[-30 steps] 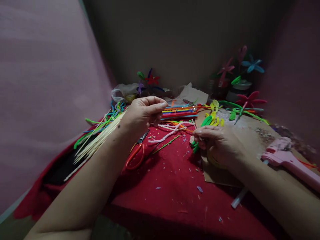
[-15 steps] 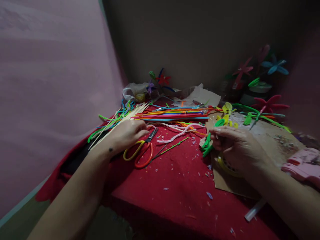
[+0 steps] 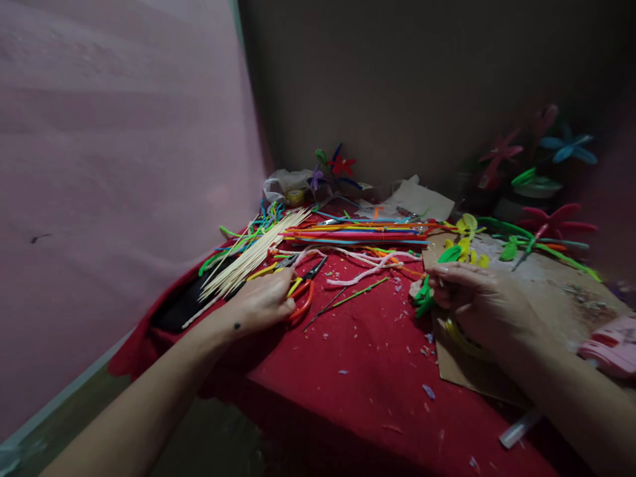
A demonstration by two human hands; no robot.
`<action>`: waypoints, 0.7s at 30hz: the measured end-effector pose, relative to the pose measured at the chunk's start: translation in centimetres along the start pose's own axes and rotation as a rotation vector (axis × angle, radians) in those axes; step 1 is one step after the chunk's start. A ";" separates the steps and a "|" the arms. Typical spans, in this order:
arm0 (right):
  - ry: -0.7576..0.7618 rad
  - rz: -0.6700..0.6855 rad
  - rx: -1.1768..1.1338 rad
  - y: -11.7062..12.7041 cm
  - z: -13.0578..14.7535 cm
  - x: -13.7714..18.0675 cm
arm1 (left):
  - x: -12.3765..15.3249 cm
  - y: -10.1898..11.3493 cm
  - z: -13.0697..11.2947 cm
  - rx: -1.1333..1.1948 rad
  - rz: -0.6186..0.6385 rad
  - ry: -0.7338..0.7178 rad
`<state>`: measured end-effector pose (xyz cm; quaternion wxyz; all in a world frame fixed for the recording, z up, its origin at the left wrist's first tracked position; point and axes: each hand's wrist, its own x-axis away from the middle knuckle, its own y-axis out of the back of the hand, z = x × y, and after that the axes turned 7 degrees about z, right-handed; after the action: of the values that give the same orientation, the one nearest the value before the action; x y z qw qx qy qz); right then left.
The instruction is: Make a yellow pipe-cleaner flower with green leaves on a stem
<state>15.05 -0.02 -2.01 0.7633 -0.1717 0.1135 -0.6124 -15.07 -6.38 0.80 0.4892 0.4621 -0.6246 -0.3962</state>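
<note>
My left hand [image 3: 261, 303] lies on the red cloth with its fingers closed over the orange and yellow handles of the scissors [image 3: 303, 286]. A bundle of pale wooden skewers [image 3: 251, 257] lies just behind it. My right hand [image 3: 479, 301] rests on the edge of a cardboard sheet [image 3: 541, 291] and pinches a green pipe-cleaner piece [image 3: 423, 297] with yellow loops [image 3: 466, 244] above it. A yellow ring [image 3: 460, 341] shows under the right palm.
A row of coloured pipe cleaners [image 3: 355, 233] lies across the red cloth [image 3: 358, 358]. Finished pipe-cleaner flowers [image 3: 551, 222] stand at the back right, more [image 3: 334, 169] at the back by a plastic bag. A pink glue gun [image 3: 609, 348] lies at the right edge. A pink wall stands to the left.
My left hand came down from above the pipe cleaners to the scissors and closed on their handles. The view shifted left. My right hand stayed on the green piece.
</note>
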 end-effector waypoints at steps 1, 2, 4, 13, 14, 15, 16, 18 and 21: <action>-0.002 0.005 0.004 0.0 0.0 0.0 | 0.1 0.0 0.2 0.077 -0.004 -0.004; -0.002 0.008 0.007 0.0 0.0 0.0 | 0.2 0.0 0.4 0.171 -0.005 -0.012; -0.003 0.011 0.007 0.0 0.0 0.0 | 0.5 0.1 0.6 0.397 0.011 -0.008; 0.000 0.010 -0.021 -0.3 0.4 0.1 | 2.1 -0.1 -1.7 1.203 0.100 0.037; 0.006 0.013 -0.025 -0.3 0.4 0.1 | 2.1 -0.1 -2.0 1.211 0.133 0.022; 0.014 0.015 -0.029 -0.2 0.3 0.1 | 2.1 -0.1 -2.2 1.206 0.161 0.005; 0.019 0.019 -0.033 -0.2 0.3 0.1 | 2.0 -0.1 -2.3 1.203 0.179 -0.008; 0.023 0.029 -0.037 -0.2 0.2 0.1 | 1.7 -0.1 -2.3 1.221 0.176 0.003; 0.031 0.042 -0.040 -0.2 0.2 0.1 | 1.2 -0.2 -1.9 1.297 0.141 0.016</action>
<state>14.99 -0.13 -1.80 0.7706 -0.1749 0.1411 -0.5963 -13.25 -7.65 1.32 0.1406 0.6245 -0.7620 0.0974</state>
